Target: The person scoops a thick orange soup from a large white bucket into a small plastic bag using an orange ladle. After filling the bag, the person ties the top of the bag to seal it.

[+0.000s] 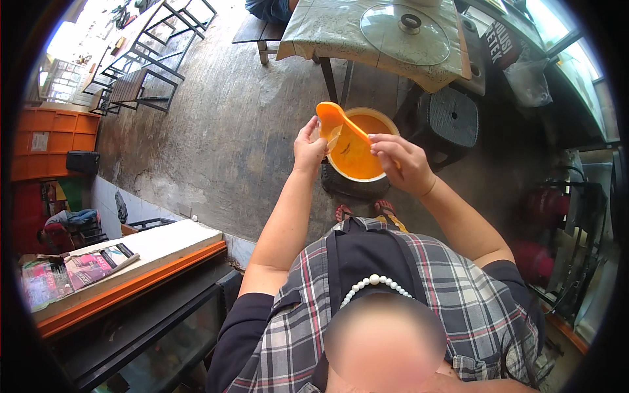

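Observation:
An orange plastic ladle [330, 114] is gripped near its handle's end by my right hand [404, 162], over a round pale-rimmed tub [362, 179]. Orange-yellow liquid [355, 157] with a few dark strips in it fills much of the tub. At the tub's left rim, my left hand [311, 147] holds a small clear plastic bag [332, 136], which lies just below the ladle's bowl. Whether liquid is in the bag, I cannot tell. The tub rests on a dark stool [350, 186] in front of my feet.
Beyond the tub is a table with a patterned cloth [324, 37] and a glass lid [405, 42] on it. A black plastic stool [453, 117] stands right of the tub. At lower left runs a white-topped counter [182, 240] with printed papers [96, 265]. A person's clothed leg [269, 9] shows at the top.

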### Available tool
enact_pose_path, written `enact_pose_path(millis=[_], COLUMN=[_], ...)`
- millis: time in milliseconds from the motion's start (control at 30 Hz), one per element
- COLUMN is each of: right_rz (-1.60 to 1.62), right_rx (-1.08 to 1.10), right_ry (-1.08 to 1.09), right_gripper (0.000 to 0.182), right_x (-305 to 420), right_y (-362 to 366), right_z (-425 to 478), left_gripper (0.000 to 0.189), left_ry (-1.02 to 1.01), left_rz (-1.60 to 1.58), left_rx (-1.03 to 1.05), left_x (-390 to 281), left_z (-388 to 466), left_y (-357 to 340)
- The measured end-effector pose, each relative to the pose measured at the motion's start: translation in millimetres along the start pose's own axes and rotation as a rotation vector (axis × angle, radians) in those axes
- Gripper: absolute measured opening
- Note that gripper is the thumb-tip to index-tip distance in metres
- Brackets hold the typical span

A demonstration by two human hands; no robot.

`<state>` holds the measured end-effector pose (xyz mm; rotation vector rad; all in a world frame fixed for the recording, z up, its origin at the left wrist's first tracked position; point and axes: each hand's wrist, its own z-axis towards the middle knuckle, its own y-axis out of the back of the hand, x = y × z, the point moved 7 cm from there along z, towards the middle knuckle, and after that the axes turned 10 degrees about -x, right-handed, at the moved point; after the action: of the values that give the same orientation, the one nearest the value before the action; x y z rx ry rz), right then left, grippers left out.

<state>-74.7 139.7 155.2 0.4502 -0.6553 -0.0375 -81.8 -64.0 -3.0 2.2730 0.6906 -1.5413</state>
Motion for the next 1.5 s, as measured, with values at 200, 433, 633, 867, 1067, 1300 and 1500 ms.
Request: enact_pose_path(millis=[200, 433, 633, 867, 1067, 1300, 1500], right_rz=[0.003, 0.688, 0.424, -0.108, -0.064, -0.143, 0.402], right_rx=[0.014, -0.512, -0.435, -0.106, 0.015, -0.006, -0.510], right_ry=[0.027, -0.931, -0.980, -0.584, -0.586, -0.523, -1.223], right_gripper=[0.015, 0.025, 0.024, 0.020, 0.019, 0.019, 0.024], right_x=[4.4, -88.2, -150.4, -150.9, -131.0, -146.5, -197.1], right_y=[-5.7, 19.7, 14.3, -23.1, -31.4, -40.9, -40.6], right_z=[-7.3, -41.9, -103.8, -140.7, -139.6, -141.3, -184.8], left_gripper=[0.064, 0.065, 0.066, 0.065, 0.066, 0.066, 0.064], left_ry=[0.030, 0.039, 0.080, 0.043, 0.096, 0.071, 0.015], left_rz=[-0.039, -0.081, -0.063, -0.026, -0.004, 0.011, -0.007], left_rx=[-0.014, 0.009, 0.050, 0.067, 0.049, 0.050, 0.012], left_x=[-0.1, -4.3, -8.2, -9.0, -11.3, -14.8, -9.4], left_z=[0.3, 9.5, 6.8, -0.5, -10.7, -15.5, -9.6], left_y=[3.6, 15.5, 18.7, 17.0, 14.3, 10.6, 12.1])
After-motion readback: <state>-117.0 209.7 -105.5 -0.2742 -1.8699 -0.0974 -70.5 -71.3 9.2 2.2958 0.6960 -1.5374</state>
